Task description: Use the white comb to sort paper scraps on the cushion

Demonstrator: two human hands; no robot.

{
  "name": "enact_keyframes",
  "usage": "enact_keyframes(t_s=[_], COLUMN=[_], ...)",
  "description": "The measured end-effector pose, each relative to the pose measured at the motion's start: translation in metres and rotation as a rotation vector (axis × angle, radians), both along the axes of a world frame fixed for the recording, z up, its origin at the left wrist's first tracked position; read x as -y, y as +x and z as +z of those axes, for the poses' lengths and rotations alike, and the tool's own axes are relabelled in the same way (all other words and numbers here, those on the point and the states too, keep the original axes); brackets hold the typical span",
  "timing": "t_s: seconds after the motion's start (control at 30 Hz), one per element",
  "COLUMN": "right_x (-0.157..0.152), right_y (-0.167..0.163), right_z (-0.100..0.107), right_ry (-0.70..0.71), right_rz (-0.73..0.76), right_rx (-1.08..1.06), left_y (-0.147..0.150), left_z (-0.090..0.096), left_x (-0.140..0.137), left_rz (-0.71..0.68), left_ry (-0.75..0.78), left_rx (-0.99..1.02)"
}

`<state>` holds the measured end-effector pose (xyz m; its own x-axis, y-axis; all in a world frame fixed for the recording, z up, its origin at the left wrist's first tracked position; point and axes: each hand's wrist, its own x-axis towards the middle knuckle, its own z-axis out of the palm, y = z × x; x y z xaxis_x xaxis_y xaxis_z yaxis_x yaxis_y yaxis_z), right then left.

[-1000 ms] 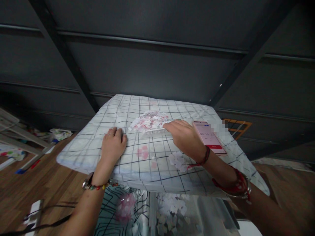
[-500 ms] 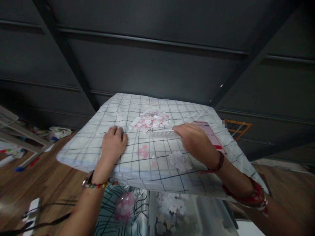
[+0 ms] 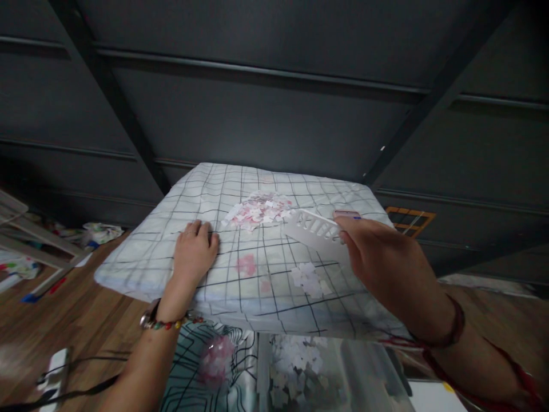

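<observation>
My left hand (image 3: 195, 252) lies flat on a white checked cloth (image 3: 158, 240), its fingers stretched out and holding nothing. In my right hand (image 3: 381, 252) is a white slotted plastic piece (image 3: 315, 233), gripped at its right end and tilted so that its slots and flat side show. Its left end comes close to a heap of small white and pink paper pieces (image 3: 263, 209); whether they touch I cannot tell. A smaller cluster of white pieces (image 3: 306, 278) lies on the cloth below the plastic piece. Behind my right hand, a phone (image 3: 348, 214) is mostly hidden.
Below the table's front edge stands a translucent bin (image 3: 360, 372) with white pieces inside. Left of it, a clear bag of pink pieces (image 3: 217, 357) rests on patterned fabric. Dark panels (image 3: 266, 114) rise behind the table. A power strip (image 3: 55, 375) lies on the wooden floor.
My right hand has moved right and toward me with the plastic piece, which has turned from edge-on to showing its broad side. The hand now covers most of the phone. My left hand stays put.
</observation>
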<state>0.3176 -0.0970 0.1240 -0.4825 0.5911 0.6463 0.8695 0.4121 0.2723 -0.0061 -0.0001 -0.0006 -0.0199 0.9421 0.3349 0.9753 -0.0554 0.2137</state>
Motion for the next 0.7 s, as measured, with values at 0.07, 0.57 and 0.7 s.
enact_keyframes(t_s=[0.07, 0.57, 0.7], right_x=[0.01, 0.014, 0.015], right_y=[-0.005, -0.071, -0.075], right_z=[0.001, 0.032, 0.036], right_ry=[-0.036, -0.67, -0.716], right_rz=[-0.002, -0.413, -0.399], right_rx=[-0.005, 0.063, 0.069], left_y=[0.0, -0.003, -0.003], left_z=[0.0, -0.004, -0.004], left_x=[0.0, -0.002, -0.002], left_rz=[-0.001, -0.029, -0.022], left_ry=[-0.006, 0.037, 0.029], left_rx=[-0.005, -0.018, -0.025])
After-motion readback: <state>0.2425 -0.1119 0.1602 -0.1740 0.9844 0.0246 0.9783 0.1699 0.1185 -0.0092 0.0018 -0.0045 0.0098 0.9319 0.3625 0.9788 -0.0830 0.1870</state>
